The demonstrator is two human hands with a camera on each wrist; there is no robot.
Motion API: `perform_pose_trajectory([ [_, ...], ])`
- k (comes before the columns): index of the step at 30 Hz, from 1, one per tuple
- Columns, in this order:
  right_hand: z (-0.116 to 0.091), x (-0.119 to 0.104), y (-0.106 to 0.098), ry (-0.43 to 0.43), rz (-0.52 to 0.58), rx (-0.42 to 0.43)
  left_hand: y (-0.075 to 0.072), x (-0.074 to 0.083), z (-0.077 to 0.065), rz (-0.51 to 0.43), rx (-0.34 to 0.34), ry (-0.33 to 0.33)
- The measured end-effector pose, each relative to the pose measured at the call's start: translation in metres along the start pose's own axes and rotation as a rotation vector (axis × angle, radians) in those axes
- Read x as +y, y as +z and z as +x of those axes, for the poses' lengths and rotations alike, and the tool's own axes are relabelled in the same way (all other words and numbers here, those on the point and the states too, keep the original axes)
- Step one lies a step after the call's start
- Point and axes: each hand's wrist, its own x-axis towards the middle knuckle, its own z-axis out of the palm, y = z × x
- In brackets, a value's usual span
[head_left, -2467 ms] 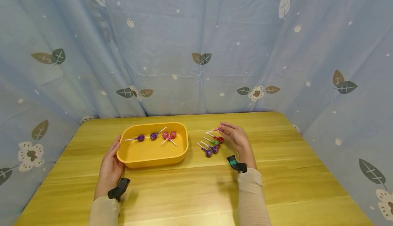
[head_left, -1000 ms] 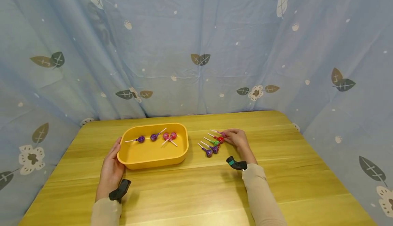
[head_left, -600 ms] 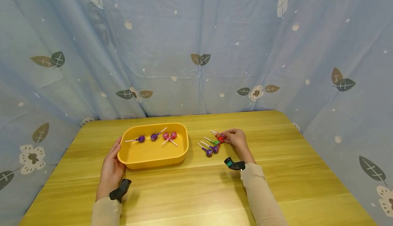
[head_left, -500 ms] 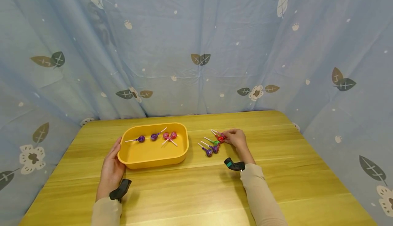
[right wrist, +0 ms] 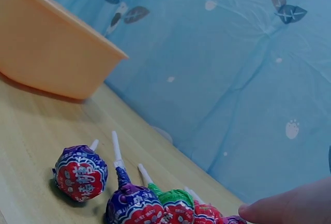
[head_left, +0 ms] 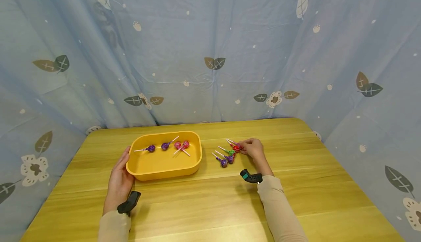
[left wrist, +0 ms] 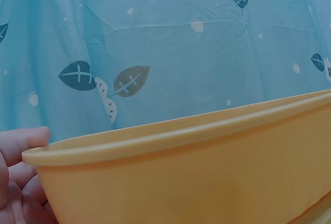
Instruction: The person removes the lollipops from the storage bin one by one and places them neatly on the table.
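Note:
My left hand [head_left: 119,181] lies along the left end of a yellow plastic bin [head_left: 158,176], fingers extended against its outer wall; one fingertip reaches the rim in the left wrist view. To the right of the bin, my right hand [head_left: 253,148] pinches the head of a pink and purple lollipop [head_left: 237,144], partly hidden by the fingers. That lollipop lies against a red lollipop [head_left: 236,149], at the far end of a slanted row. Nearer along the row come a green lollipop [head_left: 231,153], a purple lollipop [head_left: 230,159] and another purple lollipop [right wrist: 81,174], set slightly apart.
Inside the bin are two purple lollipops [head_left: 151,148] and two pink lollipops [head_left: 185,144] with crossed sticks. A wood-grain table [head_left: 184,212] carries everything. Blue patterned curtain [head_left: 184,52] hangs behind and at the sides of the table.
My right hand has brought the pink and purple lollipop down and toward me, from beyond the row to against the red one. The left hand and the bin have stayed put.

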Motion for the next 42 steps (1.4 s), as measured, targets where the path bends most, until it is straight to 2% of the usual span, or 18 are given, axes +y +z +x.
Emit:
perform_pose_trajectory([
  [6,-0.002,0.001,-0.006,0.034,0.079,-0.008,-0.002,-0.001,0.0,-0.003,-0.001,0.01],
  [16,-0.001,0.005,-0.019,0.097,0.109,-0.047,-0.001,-0.001,0.001,0.03,0.003,0.016],
  [22,-0.007,0.004,-0.028,0.092,0.14,-0.065,-0.002,-0.001,0.002,0.021,-0.014,0.019],
  [26,-0.012,-0.002,-0.03,0.089,0.209,-0.11,-0.003,-0.001,0.001,0.028,-0.028,0.021],
  [30,-0.019,-0.011,-0.028,0.078,0.284,-0.189,-0.003,-0.001,0.0,0.019,-0.028,0.021],
  [42,-0.029,-0.024,0.004,0.043,0.336,-0.338,-0.002,0.0,0.001,0.033,-0.018,0.015],
])
